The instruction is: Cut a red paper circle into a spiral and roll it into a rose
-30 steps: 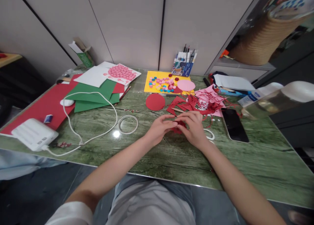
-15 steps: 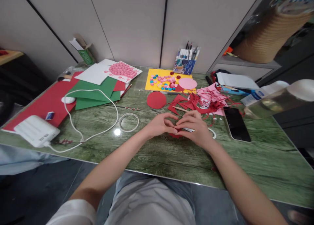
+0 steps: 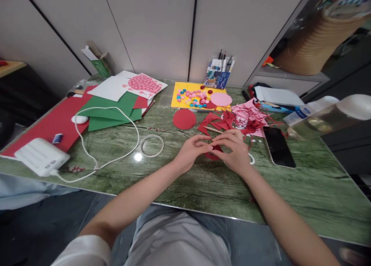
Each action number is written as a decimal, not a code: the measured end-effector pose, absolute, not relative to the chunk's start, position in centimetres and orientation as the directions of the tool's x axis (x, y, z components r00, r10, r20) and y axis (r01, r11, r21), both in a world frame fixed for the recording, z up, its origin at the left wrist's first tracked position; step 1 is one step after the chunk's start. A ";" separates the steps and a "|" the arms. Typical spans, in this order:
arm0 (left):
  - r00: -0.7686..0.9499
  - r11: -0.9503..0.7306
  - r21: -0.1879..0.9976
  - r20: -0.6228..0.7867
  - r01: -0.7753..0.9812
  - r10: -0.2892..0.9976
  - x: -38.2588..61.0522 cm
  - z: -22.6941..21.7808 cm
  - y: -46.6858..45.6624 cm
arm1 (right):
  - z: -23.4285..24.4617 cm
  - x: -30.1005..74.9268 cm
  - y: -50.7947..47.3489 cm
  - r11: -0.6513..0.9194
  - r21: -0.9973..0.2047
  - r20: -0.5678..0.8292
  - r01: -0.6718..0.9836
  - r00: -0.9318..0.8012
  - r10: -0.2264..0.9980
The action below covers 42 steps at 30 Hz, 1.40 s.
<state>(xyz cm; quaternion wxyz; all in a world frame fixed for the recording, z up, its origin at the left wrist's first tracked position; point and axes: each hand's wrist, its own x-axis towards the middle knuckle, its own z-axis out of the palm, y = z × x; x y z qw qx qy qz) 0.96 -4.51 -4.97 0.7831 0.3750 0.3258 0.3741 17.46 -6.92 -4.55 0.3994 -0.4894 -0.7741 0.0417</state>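
Fingers (image 3: 204, 148) of both hands (image 3: 185, 154) (image 3: 237, 154) pinching red paper (image 3: 213, 153), pen pack (image 3: 220, 70) behind, label (image 3: 215, 81) too blurred to read

Count, by kind. Hands: two, one left hand (image 3: 191, 152) and one right hand (image 3: 234, 150), at centre, meeting at one dark red paper piece (image 3: 213, 154). Round paper cut-outs: three, being one red disc (image 3: 184, 119) left of them, one pink oval (image 3: 221, 99) above, and one dark red cut-out (image 3: 209, 105) partly covered by it. Yellow sheets: one (image 3: 174, 99), upper centre. Green sheets: at least two (image 3: 108, 113), left. Small balls (image 3: 193, 94) on the yellow: many, too small to total; two dark red ones (image 3: 210, 91) distinguishable near its upper edge. Smartphones: one (image 3: 279, 147), right. Power banks: one (image 3: 42, 157), lower left. Tape rolls: one (image 3: 142, 147), left of centre. Woven baskets: one (image 3: 307, 45), upper right.
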 end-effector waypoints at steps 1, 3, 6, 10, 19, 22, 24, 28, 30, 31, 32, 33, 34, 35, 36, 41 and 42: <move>0.499 0.455 0.811 -0.241 -0.368 0.833 1.1 -5.0 -4.7 | -4.5 17.4 -7.0 0.516 -0.442 0.586 0.734 -0.199 0.785; 0.490 0.472 0.797 -0.260 -0.377 0.832 1.2 -5.1 -4.8 | -4.5 17.3 -7.0 0.515 -0.425 0.594 0.744 -0.201 0.779; 0.505 0.461 0.824 -0.259 -0.328 0.823 0.9 -5.0 -4.4 | -4.2 17.2 -7.2 0.522 -0.439 0.581 0.731 -0.212 0.786; 0.562 0.451 0.850 -0.239 -0.274 0.792 0.4 -4.8 -3.9 | -3.8 17.4 -7.3 0.548 -0.472 0.535 0.690 -0.271 0.801; 0.681 0.322 0.943 -0.179 -0.088 0.710 -0.6 -4.3 -3.0 | -3.6 17.5 -7.5 0.582 -0.495 0.488 0.645 -0.348 0.801; 0.771 0.250 0.967 -0.190 0.040 0.608 -1.4 -4.0 -2.4 | -3.7 17.1 -7.7 0.617 -0.481 0.460 0.623 -0.420 0.782; 0.808 0.229 0.969 -0.203 0.087 0.553 -1.6 -4.1 -2.2 | -3.7 17.0 -7.7 0.635 -0.463 0.445 0.618 -0.458 0.770; 0.666 0.302 0.952 -0.190 -0.055 0.721 -0.5 -4.9 -3.0 | -4.1 17.7 -7.3 0.600 -0.381 0.478 0.704 -0.406 0.779; 0.564 0.346 0.912 -0.170 -0.221 0.808 0.5 -5.4 -3.8 | -4.3 18.1 -7.0 0.566 -0.336 0.529 0.753 -0.346 0.775; 0.535 0.377 0.878 -0.175 -0.295 0.826 0.9 -5.6 -4.2 | -4.4 18.2 -7.0 0.554 -0.318 0.550 0.769 -0.327 0.768; 0.508 0.417 0.840 -0.205 -0.348 0.837 1.2 -5.7 -4.6 | -4.5 18.3 -6.9 0.548 -0.301 0.569 0.781 -0.315 0.760; 0.493 0.455 0.803 -0.238 -0.385 0.837 1.5 -5.8 -4.9 | -4.6 18.3 -6.9 0.545 -0.286 0.582 0.788 -0.309 0.752; 0.480 0.485 0.772 -0.269 -0.411 0.835 1.6 -5.8 -5.1 | -4.6 18.2 -6.9 0.543 -0.275 0.590 0.794 -0.307 0.747; 0.469 0.505 0.749 -0.294 -0.428 0.833 1.7 -5.8 -5.2 | -4.6 18.0 -6.9 0.542 -0.270 0.596 0.796 -0.304 0.743; 0.461 0.514 0.738 -0.307 -0.437 0.833 1.6 -5.8 -5.2 | -4.6 17.9 -7.0 0.540 -0.275 0.599 0.795 -0.297 0.743; 0.458 0.468 0.789 -0.270 -0.399 0.847 1.2 -5.6 -4.7 | -4.1 17.7 -7.0 0.515 -0.429 0.540 0.742 -0.246 0.805; 0.467 0.464 0.798 -0.265 -0.386 0.843 1.1 -5.6 -4.5 | -3.9 17.8 -7.0 0.516 -0.455 0.521 0.726 -0.253 0.815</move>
